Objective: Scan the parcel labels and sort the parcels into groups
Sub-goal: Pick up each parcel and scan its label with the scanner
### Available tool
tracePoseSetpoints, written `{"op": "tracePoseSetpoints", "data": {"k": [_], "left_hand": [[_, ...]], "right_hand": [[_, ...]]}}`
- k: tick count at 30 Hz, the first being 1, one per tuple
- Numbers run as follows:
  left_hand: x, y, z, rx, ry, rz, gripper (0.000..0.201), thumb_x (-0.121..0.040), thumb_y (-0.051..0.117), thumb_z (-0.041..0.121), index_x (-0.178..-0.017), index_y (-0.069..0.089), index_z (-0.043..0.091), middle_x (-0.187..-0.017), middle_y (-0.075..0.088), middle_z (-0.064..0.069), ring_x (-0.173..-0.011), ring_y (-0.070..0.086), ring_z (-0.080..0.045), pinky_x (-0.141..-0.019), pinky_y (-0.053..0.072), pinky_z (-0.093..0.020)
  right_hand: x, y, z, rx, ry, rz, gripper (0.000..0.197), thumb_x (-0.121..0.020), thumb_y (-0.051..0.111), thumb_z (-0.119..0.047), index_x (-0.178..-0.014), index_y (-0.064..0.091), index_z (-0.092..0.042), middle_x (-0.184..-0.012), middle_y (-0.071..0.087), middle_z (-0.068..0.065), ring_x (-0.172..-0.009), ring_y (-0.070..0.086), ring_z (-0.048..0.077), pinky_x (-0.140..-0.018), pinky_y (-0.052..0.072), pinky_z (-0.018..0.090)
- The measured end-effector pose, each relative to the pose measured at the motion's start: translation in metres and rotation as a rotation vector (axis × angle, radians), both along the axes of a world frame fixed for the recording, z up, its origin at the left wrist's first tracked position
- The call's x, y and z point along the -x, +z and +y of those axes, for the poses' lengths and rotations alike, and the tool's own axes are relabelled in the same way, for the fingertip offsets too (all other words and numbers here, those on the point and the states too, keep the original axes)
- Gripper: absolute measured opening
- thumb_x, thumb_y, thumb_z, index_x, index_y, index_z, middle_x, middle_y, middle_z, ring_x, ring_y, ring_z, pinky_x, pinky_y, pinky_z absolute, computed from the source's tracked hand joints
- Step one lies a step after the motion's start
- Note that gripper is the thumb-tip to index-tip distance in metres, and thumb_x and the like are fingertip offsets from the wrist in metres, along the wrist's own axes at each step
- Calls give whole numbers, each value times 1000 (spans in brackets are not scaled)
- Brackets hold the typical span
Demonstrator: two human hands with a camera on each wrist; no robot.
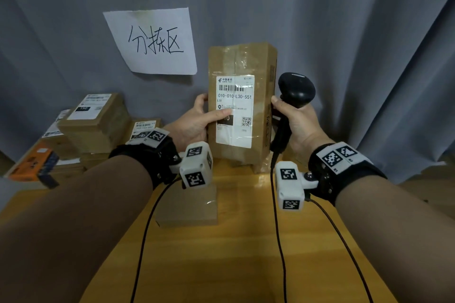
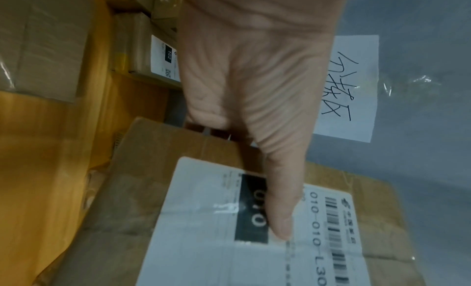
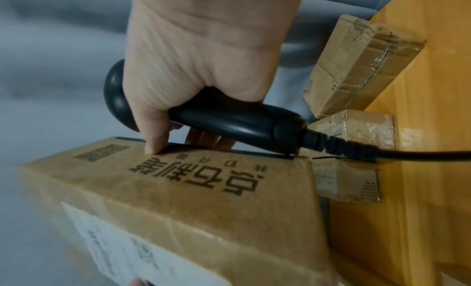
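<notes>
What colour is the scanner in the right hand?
Black scanner, gripped by the right hand; clearest in the head view.

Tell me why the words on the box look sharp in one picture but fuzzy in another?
In the head view the label on the parcel is sharp enough to read 010-010-L30-551, though the curtain edges bend from the wide lens. In the left wrist view the thumb sits close and tape glare whitens the print. In the right wrist view the label corner is smeared and soft, while the scanner stays clearer.

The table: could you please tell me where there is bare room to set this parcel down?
Bare table lies in front of the small flat box, between the two cables. The left edge is crowded with stacked parcels.
</notes>
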State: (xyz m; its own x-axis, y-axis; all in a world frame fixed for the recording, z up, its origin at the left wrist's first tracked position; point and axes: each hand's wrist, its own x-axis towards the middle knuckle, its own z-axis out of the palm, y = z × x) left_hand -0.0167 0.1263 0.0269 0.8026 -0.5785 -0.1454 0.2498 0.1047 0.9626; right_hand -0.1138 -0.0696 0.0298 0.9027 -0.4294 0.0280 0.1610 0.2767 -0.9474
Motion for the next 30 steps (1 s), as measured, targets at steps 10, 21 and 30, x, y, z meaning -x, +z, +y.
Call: {"op": "tracePoseSetpoints", "data": {"k": [10, 21, 30], "left_hand": [[-5, -6, 8, -220, 102, -16, 75, -72, 83, 35, -132, 42, 16, -115, 69, -10, -102, 69, -29, -81, 58, -49], [-5, -4, 0, -292, 71, -70, 61, -83, 74, 32, -136, 46, 18, -123, 66, 0, -106, 66, -20, -84, 55, -38], [-6, -5, 5, -328, 69, -85, 44, -85, 72, 14, -124, 51, 17, -111, 69, 3, -105, 64, -13, -96, 51, -42]], "right_hand": [[-9, 4, 2, 279, -28, 194, 26, -86, 73, -32, -105, 64, -16, -90, 68, 2, -86, 66, 20, -76, 54, 33], [-16, 6, 7, 332, -153, 203, 21, -83, 75, -18, -95, 60, -10, -63, 57, -4, -55, 56, 9, -56, 45, 22], [-16, -4, 2, 336, -190, 342, 42, -81, 73, -16, -119, 56, -6, -73, 64, 4, -58, 62, 13, -52, 50, 26]]}}
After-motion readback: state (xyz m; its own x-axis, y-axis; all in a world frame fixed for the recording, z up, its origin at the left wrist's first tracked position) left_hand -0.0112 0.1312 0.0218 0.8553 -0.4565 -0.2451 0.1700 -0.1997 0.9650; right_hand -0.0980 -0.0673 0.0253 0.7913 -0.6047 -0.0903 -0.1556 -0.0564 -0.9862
